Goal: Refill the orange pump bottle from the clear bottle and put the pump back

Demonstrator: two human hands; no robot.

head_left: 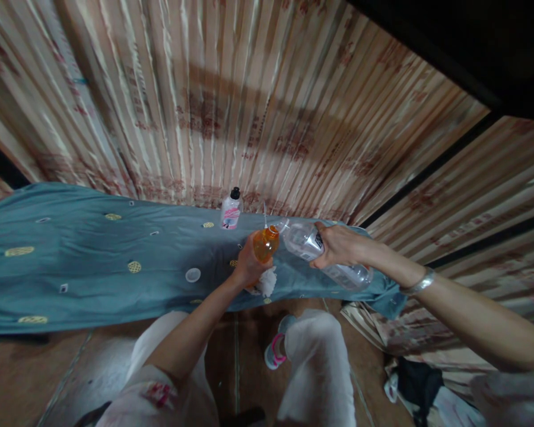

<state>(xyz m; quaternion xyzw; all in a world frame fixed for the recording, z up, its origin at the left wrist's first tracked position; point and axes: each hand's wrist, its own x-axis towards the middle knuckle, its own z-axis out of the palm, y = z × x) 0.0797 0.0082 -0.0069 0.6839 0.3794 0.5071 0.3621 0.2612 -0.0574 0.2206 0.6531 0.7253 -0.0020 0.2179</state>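
Note:
My left hand (248, 264) is closed around an orange bottle (266, 244), its uncapped neck pointing up. In my right hand (336, 244) is a clear plastic bottle (300, 238) with a printed label, tilted on its side. The clear bottle's mouth is close to the orange bottle's neck; whether they touch I cannot tell. Beneath my left hand lies some crumpled white tissue (267, 282). Behind the orange bottle a thin pale stick-like thing (265, 214) stands up. A white and pink bottle with a black cap (231, 209) stands farther back.
A teal patterned cloth (93, 255) covers the long low surface before me. A round whitish lid (193, 275) lies on it, left of my hand. Pleated printed curtains (204, 118) hang behind. A dark bag (416, 385) rests on the tiled floor at right.

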